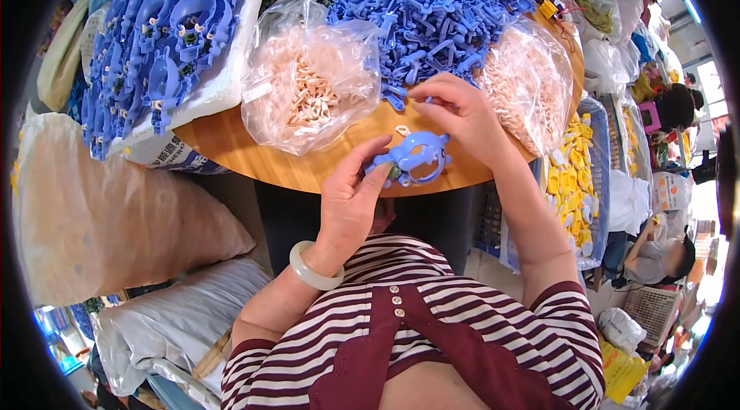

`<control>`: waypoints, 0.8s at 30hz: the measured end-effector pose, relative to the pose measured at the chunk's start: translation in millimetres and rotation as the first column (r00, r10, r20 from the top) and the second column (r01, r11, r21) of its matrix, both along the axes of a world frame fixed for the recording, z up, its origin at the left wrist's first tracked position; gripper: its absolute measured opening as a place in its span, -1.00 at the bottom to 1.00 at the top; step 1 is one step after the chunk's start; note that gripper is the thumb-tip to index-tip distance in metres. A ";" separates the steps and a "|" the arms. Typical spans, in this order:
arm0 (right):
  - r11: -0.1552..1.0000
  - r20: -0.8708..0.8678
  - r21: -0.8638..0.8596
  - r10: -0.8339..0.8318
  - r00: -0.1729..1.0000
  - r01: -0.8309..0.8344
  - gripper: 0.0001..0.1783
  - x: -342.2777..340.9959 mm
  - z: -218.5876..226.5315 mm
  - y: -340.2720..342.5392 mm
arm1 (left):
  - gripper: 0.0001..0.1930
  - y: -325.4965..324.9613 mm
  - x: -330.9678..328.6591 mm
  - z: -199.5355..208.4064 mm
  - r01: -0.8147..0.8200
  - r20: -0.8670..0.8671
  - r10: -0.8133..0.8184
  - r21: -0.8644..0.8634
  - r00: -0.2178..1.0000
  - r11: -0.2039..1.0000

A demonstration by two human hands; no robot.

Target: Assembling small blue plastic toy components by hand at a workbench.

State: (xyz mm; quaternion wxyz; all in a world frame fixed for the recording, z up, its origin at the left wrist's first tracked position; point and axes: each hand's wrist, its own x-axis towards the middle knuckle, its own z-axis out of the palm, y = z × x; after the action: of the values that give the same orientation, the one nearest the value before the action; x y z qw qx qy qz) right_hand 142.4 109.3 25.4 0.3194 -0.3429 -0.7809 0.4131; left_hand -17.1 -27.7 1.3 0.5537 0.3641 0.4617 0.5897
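My left hand (347, 198) is closed on a blue plastic part with a round ring (422, 136), near the table's front edge. A dark green piece shows under my left thumb. Above and to the right of it, my right hand (459, 109) is closed in a pinch. A speck of blue shows at its fingertips, too small to name. Just beyond those fingers lies a small blue plastic part (395, 96). A small cream link-shaped piece (402, 130) lies on the wooden table (254, 157) between my hands.
A heap of blue plastic parts (432, 9) covers the table's far side. Clear bags of cream pieces (312, 98) (528, 78) flank it. At left, a white board (231, 86) bears rows of blue assemblies. A crate (597, 179) of yellow parts stands right. Another person (655, 256) sits far right.
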 end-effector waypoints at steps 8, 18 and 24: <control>0.934 0.258 0.285 0.139 0.956 -0.213 -0.90 -5.8 -12.7 26.0 | -0.66 2.0 -2.1 -3.4 -0.004 0.040 0.002 0.031 0.999 1.000; 0.999 0.271 0.042 0.015 0.963 -0.027 -0.95 48.5 22.8 -3.9 | -0.68 6.4 -6.6 -4.1 0.029 0.244 -0.013 -0.064 0.970 0.998; 0.954 0.444 0.298 -0.118 0.888 -0.022 -0.90 59.5 26.8 -41.2 | -0.70 8.1 -5.2 1.8 0.040 0.277 -0.019 -0.073 0.961 0.997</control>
State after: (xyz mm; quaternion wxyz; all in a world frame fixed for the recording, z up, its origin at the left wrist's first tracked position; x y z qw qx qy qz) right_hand 201.9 68.1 52.2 0.1845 -0.3985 -0.8777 0.1917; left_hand -22.3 -19.6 3.1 0.6349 0.2635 0.3972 0.6080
